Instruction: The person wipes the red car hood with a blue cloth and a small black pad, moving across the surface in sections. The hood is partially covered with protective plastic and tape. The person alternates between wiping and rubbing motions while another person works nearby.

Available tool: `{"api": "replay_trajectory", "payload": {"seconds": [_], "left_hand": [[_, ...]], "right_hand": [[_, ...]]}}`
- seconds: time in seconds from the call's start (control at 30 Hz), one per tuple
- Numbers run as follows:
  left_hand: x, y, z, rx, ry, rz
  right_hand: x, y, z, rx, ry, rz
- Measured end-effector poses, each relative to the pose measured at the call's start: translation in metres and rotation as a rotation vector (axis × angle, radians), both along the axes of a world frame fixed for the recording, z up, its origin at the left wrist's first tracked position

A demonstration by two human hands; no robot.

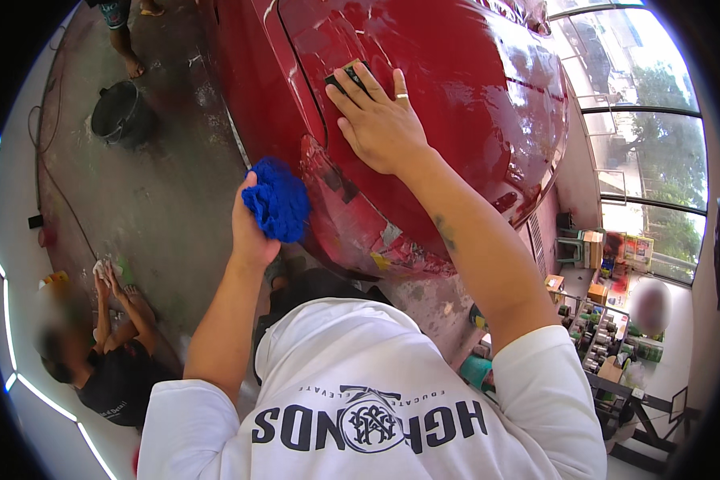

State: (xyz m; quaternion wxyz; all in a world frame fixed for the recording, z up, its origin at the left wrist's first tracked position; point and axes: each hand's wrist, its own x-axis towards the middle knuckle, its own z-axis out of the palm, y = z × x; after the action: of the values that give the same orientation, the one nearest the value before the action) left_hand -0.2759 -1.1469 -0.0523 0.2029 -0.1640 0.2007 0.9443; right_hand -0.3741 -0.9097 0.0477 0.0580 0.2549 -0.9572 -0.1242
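A red car's body (448, 88) fills the upper middle, its paint glossy and wet-looking. My right hand (384, 128) lies on the panel beside a dark seam, with a ring on one finger. Under its fingertips is a small tan and black sanding block (347, 78), held flat against the paint. My left hand (252, 228) is closed around a bunched blue cloth (278, 198), held near the car's corner. Below the hands, that corner (360, 220) has patchy, scuffed paint with grey and yellow spots.
A black bucket (120, 114) stands on the stained floor at left, near another person's bare legs (126, 48). A crouching person in a dark shirt (120, 392) is at lower left. A cable (64, 200) runs along the floor. Shelves of cans (600, 336) stand at right.
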Motion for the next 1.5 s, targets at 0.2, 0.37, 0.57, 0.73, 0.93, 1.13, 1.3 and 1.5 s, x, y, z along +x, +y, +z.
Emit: {"api": "replay_trajectory", "payload": {"seconds": [0.2,0.37,0.57,0.73,0.93,1.13,1.3,1.5], "left_hand": [[0.016,-0.022,-0.033,0.068,0.063,0.030],[0.044,-0.017,-0.029,-0.018,-0.009,0.187],[0.070,0.020,-0.005,0.065,0.107,0.224],[0.097,0.044,0.027,0.110,0.183,0.295],[0.133,0.038,0.035,-0.007,0.041,0.433],[0.130,0.006,0.012,0.068,0.169,0.360],[0.106,-0.012,0.010,0.088,0.137,0.358],[0.093,-0.044,0.011,0.048,0.039,0.385]], "right_hand": [[0.190,0.104,-0.045,-0.011,-0.254,-0.083],[0.259,0.200,-0.065,0.076,-0.242,0.054],[0.150,0.073,-0.042,-0.182,-0.101,0.056],[0.205,0.146,-0.044,-0.063,-0.188,0.092],[0.214,0.150,-0.057,-0.047,-0.181,0.095],[0.146,0.068,-0.056,-0.151,-0.128,0.065],[0.106,0.027,-0.041,-0.105,-0.121,0.057],[0.165,0.077,-0.048,-0.015,-0.209,0.016]]}}
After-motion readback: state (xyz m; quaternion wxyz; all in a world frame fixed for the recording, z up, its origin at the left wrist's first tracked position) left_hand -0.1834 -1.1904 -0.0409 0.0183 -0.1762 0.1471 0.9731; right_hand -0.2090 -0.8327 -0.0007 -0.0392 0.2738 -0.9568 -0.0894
